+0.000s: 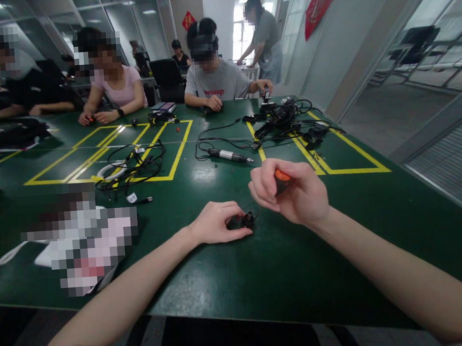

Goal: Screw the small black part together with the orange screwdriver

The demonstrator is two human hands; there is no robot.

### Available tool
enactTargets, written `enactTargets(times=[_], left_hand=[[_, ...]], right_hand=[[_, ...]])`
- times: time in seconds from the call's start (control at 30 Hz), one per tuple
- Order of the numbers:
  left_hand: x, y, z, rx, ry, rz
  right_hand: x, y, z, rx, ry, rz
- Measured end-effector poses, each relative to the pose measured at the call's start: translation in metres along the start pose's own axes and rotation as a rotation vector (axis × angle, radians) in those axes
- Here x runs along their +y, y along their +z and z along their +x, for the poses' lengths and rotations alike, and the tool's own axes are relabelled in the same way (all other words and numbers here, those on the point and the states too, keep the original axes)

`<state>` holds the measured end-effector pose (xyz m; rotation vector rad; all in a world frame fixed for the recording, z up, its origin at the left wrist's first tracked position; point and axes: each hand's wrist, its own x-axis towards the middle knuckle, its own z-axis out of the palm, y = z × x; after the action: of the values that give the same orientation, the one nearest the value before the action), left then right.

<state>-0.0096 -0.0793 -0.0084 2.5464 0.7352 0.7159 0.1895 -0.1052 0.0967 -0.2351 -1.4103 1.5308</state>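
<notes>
My left hand (219, 224) rests on the green table, thumb and fingers closed around a small black round part (249, 220) with a raised hollow top. My right hand (295, 192) is raised just to the right of it, fingers wrapped round a screwdriver (282, 175) with an orange and dark handle. Its thin shaft runs down toward the black part, mostly hidden behind my fingers; whether the tip touches cannot be made out. Beyond my hands lies a silver and black electric screwdriver (226, 155) with a cable, and tiny dark bits (232, 171) are near it.
Tangled black cables (282, 116) lie at the back right, and a cable coil (135, 166) sits left of centre. A USB plug (149, 199) and a blurred pouch (101, 240) are to my left. Yellow tape (175, 169) marks the table (207, 285). Several people sit across from me.
</notes>
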Motion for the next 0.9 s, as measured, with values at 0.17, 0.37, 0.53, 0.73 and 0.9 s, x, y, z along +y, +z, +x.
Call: enactTargets(times=[0.17,0.37,0.53,0.73,0.9], left_hand=[[0.0003,-0.0038,0.0005,-0.008,0.018,0.033],[0.0017,-0.0033,0.0007,0.026,0.023,0.039],[0.0032,-0.0019,0.001,0.034,0.003,0.013],[0.0053,-0.0032,0.0023,0.029,0.004,-0.027],[0.005,-0.0025,0.0017,0.023,0.006,-0.046]], right_hand=[[0.0,0.0002,0.0007,-0.008,0.056,0.046],[-0.0002,-0.0014,-0.002,-0.062,0.063,0.095],[0.0006,0.0001,-0.0019,-0.041,0.06,0.077],[0.0,0.0007,0.0007,-0.021,0.021,0.027],[0.0013,0.0001,0.0001,-0.06,0.065,0.075]])
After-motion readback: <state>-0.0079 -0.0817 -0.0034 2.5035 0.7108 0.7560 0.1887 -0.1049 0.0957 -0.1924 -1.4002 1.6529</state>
